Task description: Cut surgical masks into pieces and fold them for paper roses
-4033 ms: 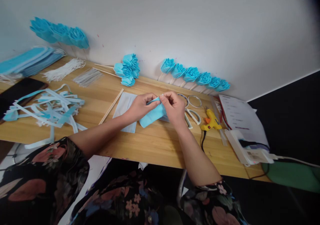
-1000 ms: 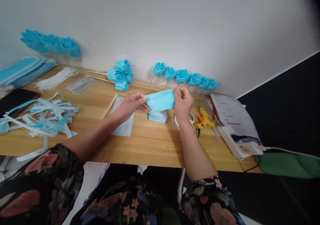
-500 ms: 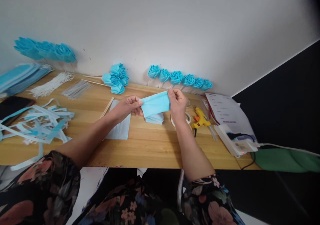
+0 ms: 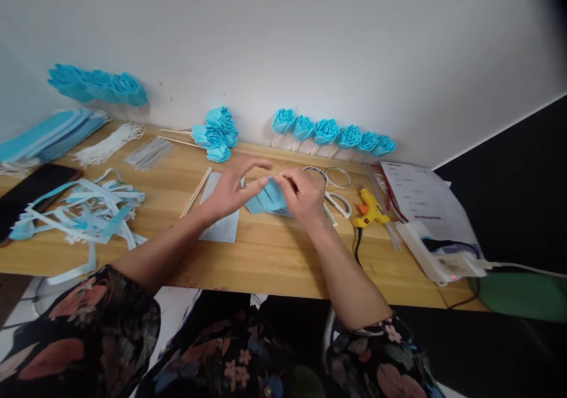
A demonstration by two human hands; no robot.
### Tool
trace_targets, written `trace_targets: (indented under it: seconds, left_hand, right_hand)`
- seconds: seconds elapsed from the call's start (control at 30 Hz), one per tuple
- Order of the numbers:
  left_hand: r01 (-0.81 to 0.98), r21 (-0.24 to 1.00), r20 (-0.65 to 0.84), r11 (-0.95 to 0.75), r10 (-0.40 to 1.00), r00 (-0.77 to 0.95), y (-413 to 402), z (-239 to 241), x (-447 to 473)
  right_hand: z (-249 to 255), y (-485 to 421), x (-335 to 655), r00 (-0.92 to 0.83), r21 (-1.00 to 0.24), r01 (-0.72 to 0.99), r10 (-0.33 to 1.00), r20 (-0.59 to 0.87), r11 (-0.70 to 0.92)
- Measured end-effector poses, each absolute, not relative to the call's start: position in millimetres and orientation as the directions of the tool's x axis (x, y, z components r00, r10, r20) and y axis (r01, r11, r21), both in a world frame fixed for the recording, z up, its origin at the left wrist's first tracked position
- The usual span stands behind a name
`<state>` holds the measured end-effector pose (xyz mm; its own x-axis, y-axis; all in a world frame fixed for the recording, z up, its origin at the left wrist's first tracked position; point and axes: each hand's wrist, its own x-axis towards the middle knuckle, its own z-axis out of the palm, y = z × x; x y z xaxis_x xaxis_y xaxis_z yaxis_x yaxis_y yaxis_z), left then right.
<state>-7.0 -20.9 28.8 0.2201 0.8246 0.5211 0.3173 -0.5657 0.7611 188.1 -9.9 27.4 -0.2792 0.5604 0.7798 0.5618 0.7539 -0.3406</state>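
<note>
A piece of light-blue mask fabric hangs below my fingers, creased and gathered toward its top edge. My right hand is closed, pinching that gathered top edge between thumb and fingers. My left hand is open beside it, thumb and forefinger spread apart, with the thumb tip close to or touching the fabric; I cannot tell which. Behind the held piece, partly hidden, lies a small stack of blue pieces. A flat mask sheet lies under my left wrist, next to thin wooden sticks.
White-handled scissors and a yellow glue gun lie right, near a white power strip. Blue fabric flowers line the wall. Cut strips, white ear loops, stacked masks and a phone occupy the left.
The blue fabric was stretched flat between both hands; now it is gathered in my right hand's pinch. My left hand has let go and spread its fingers. The view has shifted slightly left.
</note>
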Motion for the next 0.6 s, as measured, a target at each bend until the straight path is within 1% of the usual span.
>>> trace_targets:
  seconds: [0.07, 0.13, 0.17, 0.23, 0.3, 0.37, 0.43, 0.5, 0.6]
  left_hand:
    - [0.353, 0.717, 0.515, -0.601, 0.798, 0.313, -23.7, 29.8, -3.3]
    - [0.384, 0.708, 0.478, -0.592, 0.803, 0.357, -24.1, 27.8, -0.1]
    - [0.392, 0.722, 0.451, -0.571, 0.817, 0.360, -24.0, 26.3, 1.0]
    - [0.358, 0.786, 0.400, -0.504, 0.856, 0.328, -23.7, 24.0, 2.2]
    - [0.247, 0.879, 0.349, -0.407, 0.904, 0.246, -23.6, 23.1, 2.1]
    - [0.070, 0.955, 0.275, -0.288, 0.950, 0.149, -23.2, 23.1, 1.2]
    - [-0.104, 0.976, 0.200, -0.191, 0.976, 0.086, -21.6, 22.7, 0.0]
    - [-0.208, 0.968, 0.159, -0.143, 0.986, 0.059, -19.0, 21.3, -0.7]
    - [-0.268, 0.954, 0.151, -0.137, 0.988, 0.032, -14.6, 17.9, -1.1]
  right_hand:
    - [26.3, -12.5, 184.2, -0.324, -0.328, 0.547, 0.556, 0.766, 0.770]
    - [26.3, -14.8, 181.8, -0.361, -0.361, 0.527, 0.588, 0.724, 0.769]
    - [26.7, -15.7, 181.2, -0.373, -0.398, 0.516, 0.617, 0.693, 0.758]
    - [27.4, -16.3, 180.9, -0.348, -0.510, 0.497, 0.700, 0.624, 0.702]
    - [27.0, -14.6, 181.2, -0.268, -0.654, 0.460, 0.796, 0.543, 0.601]
    - [24.3, -10.8, 181.1, -0.207, -0.794, 0.359, 0.871, 0.446, 0.491]
    - [19.7, -6.7, 179.6, -0.216, -0.887, 0.244, 0.913, 0.345, 0.393]
    - [14.6, -4.6, 176.6, -0.256, -0.916, 0.226, 0.927, 0.273, 0.332]
    - [9.2, -7.0, 170.9, -0.291, -0.876, 0.353, 0.928, 0.231, 0.328]
